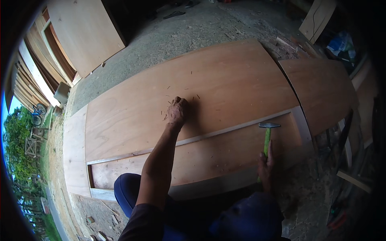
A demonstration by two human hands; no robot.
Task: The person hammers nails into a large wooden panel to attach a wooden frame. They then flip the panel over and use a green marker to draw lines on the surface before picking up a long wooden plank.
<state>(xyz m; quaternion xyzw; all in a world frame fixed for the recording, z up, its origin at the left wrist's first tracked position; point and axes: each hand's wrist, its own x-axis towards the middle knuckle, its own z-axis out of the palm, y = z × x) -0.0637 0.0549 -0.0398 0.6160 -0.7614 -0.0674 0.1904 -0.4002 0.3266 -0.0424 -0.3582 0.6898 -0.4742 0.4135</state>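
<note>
My left hand (177, 111) is over the large plywood sheet (225, 76), fingers bent inward and closed. Whatever it may be pinching is hidden under the fingers. Several small dark nails (198, 97) lie scattered on the plywood around that hand. My right hand (265, 165) grips a hammer (267, 140) by its green handle, with the metal head pointing away from me. Below the hammer is a long shallow recess framed by narrow wooden strips (225, 129), along the near side of the plywood.
A second plywood piece (317, 88) adjoins on the right. At the far left a tall panel (84, 36) leans upright beside stacked boards (40, 60). Wood scraps (354, 180) lie on the right. My bent knee (126, 190) is at the near edge.
</note>
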